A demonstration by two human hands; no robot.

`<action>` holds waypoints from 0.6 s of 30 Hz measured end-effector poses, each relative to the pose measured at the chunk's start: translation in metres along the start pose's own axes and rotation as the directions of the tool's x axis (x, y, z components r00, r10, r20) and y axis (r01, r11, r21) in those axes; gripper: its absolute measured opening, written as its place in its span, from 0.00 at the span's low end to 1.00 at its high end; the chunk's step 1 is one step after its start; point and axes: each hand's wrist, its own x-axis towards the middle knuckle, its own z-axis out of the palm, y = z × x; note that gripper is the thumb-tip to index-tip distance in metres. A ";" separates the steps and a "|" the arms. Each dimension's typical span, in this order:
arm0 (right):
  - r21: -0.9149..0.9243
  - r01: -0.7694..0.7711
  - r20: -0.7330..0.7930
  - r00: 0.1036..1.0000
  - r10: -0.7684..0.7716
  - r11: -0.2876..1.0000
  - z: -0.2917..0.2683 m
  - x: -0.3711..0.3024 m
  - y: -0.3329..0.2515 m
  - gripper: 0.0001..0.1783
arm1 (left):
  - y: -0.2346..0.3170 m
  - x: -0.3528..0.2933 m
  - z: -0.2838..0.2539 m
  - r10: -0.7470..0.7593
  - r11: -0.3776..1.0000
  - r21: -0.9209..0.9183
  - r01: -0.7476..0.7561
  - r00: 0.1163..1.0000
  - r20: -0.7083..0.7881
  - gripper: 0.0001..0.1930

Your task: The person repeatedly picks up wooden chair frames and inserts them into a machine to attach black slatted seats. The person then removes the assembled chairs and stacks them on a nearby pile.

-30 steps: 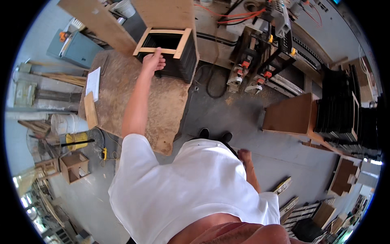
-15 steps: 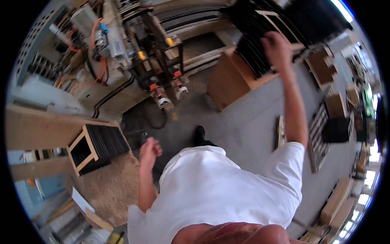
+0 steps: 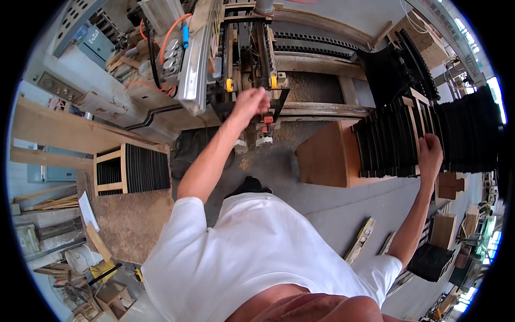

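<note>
My left hand [image 3: 251, 105] is stretched forward over the front of a machine, beside a yellow-tipped stop [image 3: 273, 81] and above a red clamp-like part [image 3: 268, 119]. Its fingers are curled; the palm side is hidden, and what they hold, if anything, does not show. Out to the right, my right hand [image 3: 431, 154] has its fingers closed at the edge of a pale wooden frame [image 3: 413, 126]. This frame stands upright in a long row of black-sided frames [image 3: 378, 142], which rests on a brown box-like stand [image 3: 327, 155].
To my left, another stack of black-edged frames [image 3: 146, 169] stands on a worn wooden table [image 3: 129, 214]. Orange hoses [image 3: 167, 43] and a metal rail [image 3: 196, 70] run by the machine. A narrow wooden piece [image 3: 360, 240] lies on the grey floor. Black sheets [image 3: 464, 131] stand far right.
My view has turned toward the right. The left hand has gone from beside my body up and forward to the machine. The right hand, blurred over the row before, is now at a wooden frame.
</note>
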 end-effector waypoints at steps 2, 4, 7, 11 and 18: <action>0.096 0.043 -0.024 0.999 -0.041 0.994 -0.004 -0.005 -0.024 0.13 | 0.018 0.068 -0.010 0.040 0.989 -0.139 -0.056 0.993 -0.115 0.14; 0.166 0.094 -0.041 0.995 -0.088 0.982 -0.005 -0.012 -0.059 0.12 | 0.036 0.143 -0.024 0.071 0.964 -0.221 -0.147 0.945 -0.319 0.15; 0.214 0.195 -0.051 0.981 -0.188 0.957 0.007 -0.024 -0.092 0.12 | 0.069 0.239 -0.020 0.040 0.936 -0.273 -0.223 0.837 -0.546 0.19; 0.216 0.331 0.026 0.939 -0.344 0.918 0.042 -0.031 -0.153 0.13 | 0.071 0.352 -0.048 0.041 0.967 -0.150 -0.206 0.708 -0.705 0.31; 0.417 0.263 0.236 0.893 -0.383 0.870 0.118 -0.027 -0.180 0.14 | 0.094 0.402 -0.056 -0.110 0.926 -0.333 -0.176 0.719 -0.687 0.40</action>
